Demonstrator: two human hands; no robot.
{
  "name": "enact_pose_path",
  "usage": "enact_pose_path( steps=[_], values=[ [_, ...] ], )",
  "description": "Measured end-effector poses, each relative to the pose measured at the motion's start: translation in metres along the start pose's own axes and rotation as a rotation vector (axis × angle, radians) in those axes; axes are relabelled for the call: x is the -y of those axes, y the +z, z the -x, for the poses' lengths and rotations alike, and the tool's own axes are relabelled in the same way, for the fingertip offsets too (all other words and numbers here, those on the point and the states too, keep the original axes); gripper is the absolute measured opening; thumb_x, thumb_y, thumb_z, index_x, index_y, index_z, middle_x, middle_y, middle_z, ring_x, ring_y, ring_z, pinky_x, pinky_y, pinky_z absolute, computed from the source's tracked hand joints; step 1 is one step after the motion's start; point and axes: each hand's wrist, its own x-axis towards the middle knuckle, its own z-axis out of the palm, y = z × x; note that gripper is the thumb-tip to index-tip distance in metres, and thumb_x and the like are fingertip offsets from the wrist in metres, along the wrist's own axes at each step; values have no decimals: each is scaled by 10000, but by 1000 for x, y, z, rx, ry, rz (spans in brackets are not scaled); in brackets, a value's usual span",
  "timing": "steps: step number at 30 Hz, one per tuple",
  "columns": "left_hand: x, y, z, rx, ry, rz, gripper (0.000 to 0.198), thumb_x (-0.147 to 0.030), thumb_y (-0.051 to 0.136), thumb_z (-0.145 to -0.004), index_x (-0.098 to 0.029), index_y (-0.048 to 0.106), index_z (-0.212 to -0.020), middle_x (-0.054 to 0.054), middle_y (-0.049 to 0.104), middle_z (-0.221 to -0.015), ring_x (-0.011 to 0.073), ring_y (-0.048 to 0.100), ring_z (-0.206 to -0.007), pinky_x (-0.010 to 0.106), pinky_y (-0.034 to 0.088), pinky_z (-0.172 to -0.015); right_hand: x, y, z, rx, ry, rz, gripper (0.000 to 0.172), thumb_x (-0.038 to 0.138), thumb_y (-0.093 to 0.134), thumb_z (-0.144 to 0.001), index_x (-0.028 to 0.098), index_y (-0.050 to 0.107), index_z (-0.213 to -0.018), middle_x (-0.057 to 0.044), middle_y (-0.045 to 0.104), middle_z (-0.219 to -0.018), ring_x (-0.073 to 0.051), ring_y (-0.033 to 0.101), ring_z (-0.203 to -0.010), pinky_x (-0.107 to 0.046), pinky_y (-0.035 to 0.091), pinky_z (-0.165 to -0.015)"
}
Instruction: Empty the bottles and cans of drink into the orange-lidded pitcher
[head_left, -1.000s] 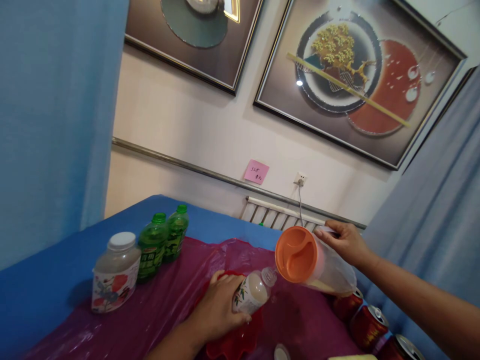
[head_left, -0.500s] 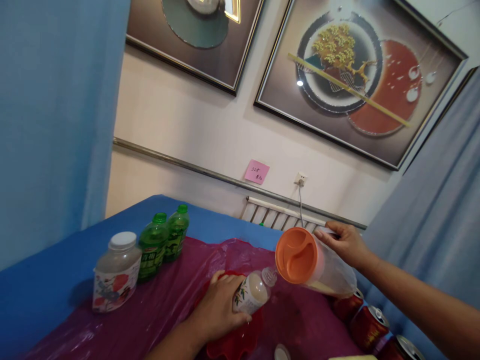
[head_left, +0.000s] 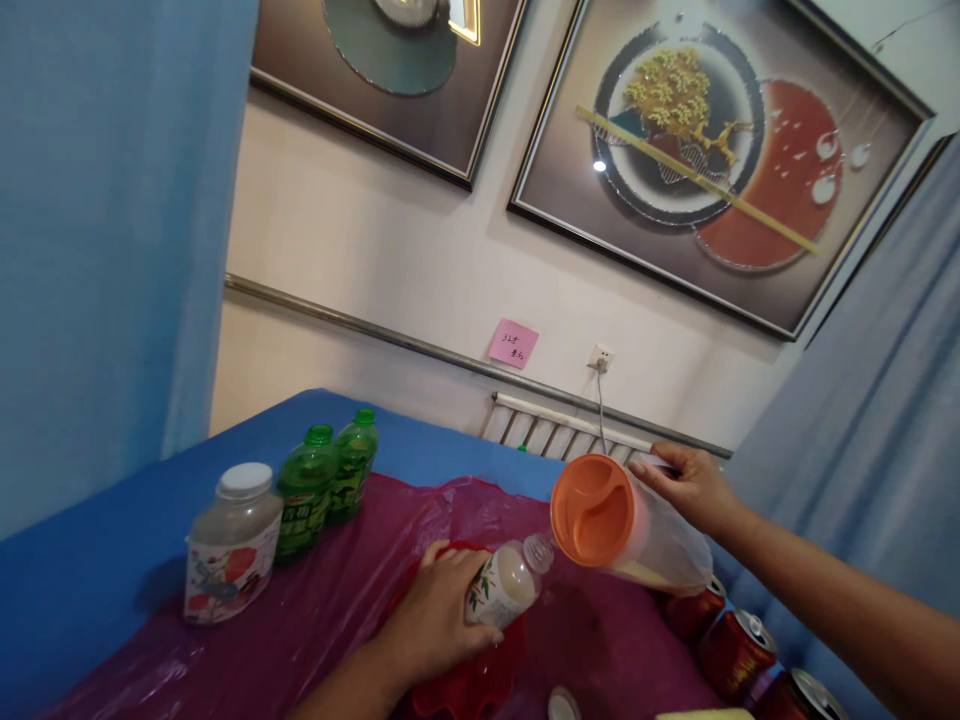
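My left hand (head_left: 444, 612) is wrapped round a clear bottle (head_left: 504, 588) with a leaf-patterned label, tilted so its uncapped mouth points up and right. Pale liquid shows inside it. In my right hand (head_left: 694, 485) is the handle of a translucent pitcher (head_left: 667, 545) with an orange lid (head_left: 592, 510). The pitcher lies tipped over, its lid facing left beside the bottle's mouth, and some pale liquid rests along its lower side. A red scalloped basin (head_left: 480, 675) sits beneath my left hand, partly hidden by it.
A white-capped jar (head_left: 232, 560) and two green bottles (head_left: 307, 495) stand at the left. Several red cans (head_left: 739, 650) line the right. A small white cap (head_left: 562, 704) lies on the purple plastic sheet (head_left: 337, 620) over the blue table (head_left: 82, 560). A yellow item (head_left: 705, 715) shows at the bottom edge.
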Motion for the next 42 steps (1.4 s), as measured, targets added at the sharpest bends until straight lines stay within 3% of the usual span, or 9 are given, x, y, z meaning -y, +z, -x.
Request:
enact_pose_path(
  steps=[42],
  values=[
    [2,2,0,-7,-4,-7,664,-373,879,-582,-254,654,-1196,57,718,-1156,316,610,-1131,536,215,-1161,-2,1,1,9,18,35,572,705,575,-805,249,308,-587,65,244,-579,-108,265,-544,-271,197,-519]
  ],
)
